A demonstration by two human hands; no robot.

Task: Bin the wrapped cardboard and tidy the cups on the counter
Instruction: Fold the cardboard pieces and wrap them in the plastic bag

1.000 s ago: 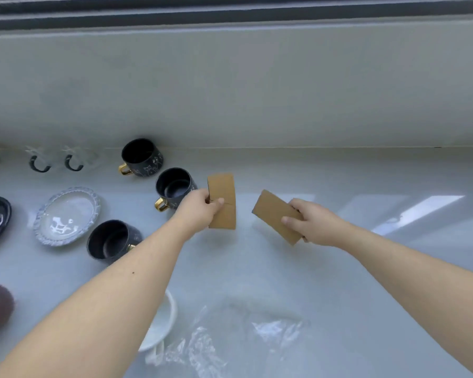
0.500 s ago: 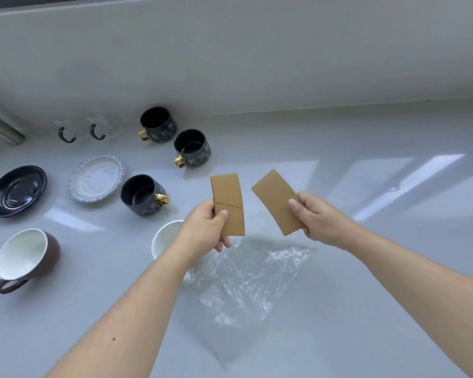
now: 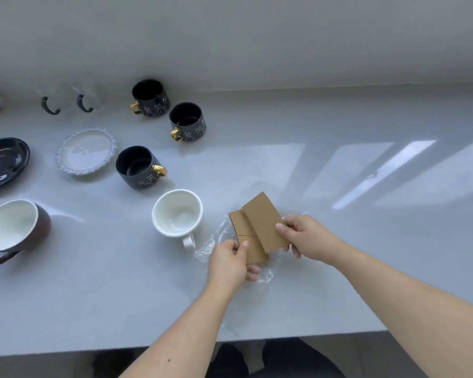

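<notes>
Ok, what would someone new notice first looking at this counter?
Front and centre, the left hand and right hand hold two brown cardboard pieces overlapped above clear plastic wrap. To their left stands a white cup, with three dark gold-handled mugs behind it.

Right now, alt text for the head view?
Two hands, left and right, overlap two cardboard pieces above clear plastic wrap on a pale counter. Left of them: a white cup, three dark mugs, a brown cup and two saucers.

Two overlapping brown cardboard pieces (image 3: 260,227) above seemingly crumpled wrap (image 3: 216,241).
</notes>
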